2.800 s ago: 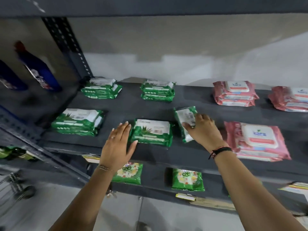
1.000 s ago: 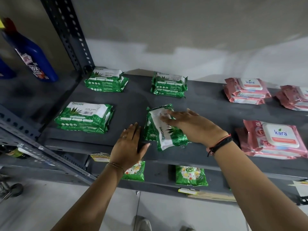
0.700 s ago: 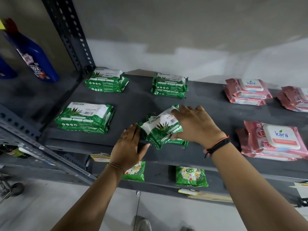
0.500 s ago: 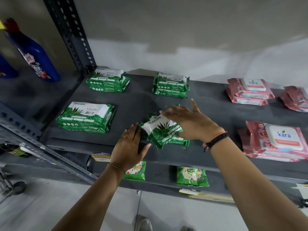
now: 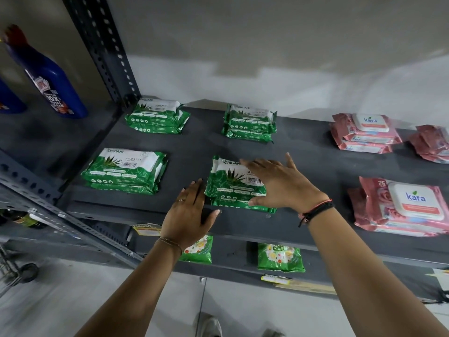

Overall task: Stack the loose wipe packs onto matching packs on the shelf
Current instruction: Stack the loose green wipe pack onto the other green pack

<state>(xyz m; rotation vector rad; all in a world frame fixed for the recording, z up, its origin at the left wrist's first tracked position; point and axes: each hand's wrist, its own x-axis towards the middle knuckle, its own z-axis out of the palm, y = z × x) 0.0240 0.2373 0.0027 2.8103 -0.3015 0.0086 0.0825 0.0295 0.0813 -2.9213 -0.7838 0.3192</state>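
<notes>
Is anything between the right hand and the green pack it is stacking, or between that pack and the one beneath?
Nothing visible. The right hand lies flat on the top green pack, which sits directly on the matching pack below. The left hand rests on the shelf edge beside them.

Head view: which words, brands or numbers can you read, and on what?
"ORIGAMI", "ALOE VERA": front-left green pack.
"ORIGAMI": green pack under the right hand.
"kara", "25": front pink pack.
"kara": rear pink pack.
"10X": blue bottle.
Smaller print: blurred.
</notes>
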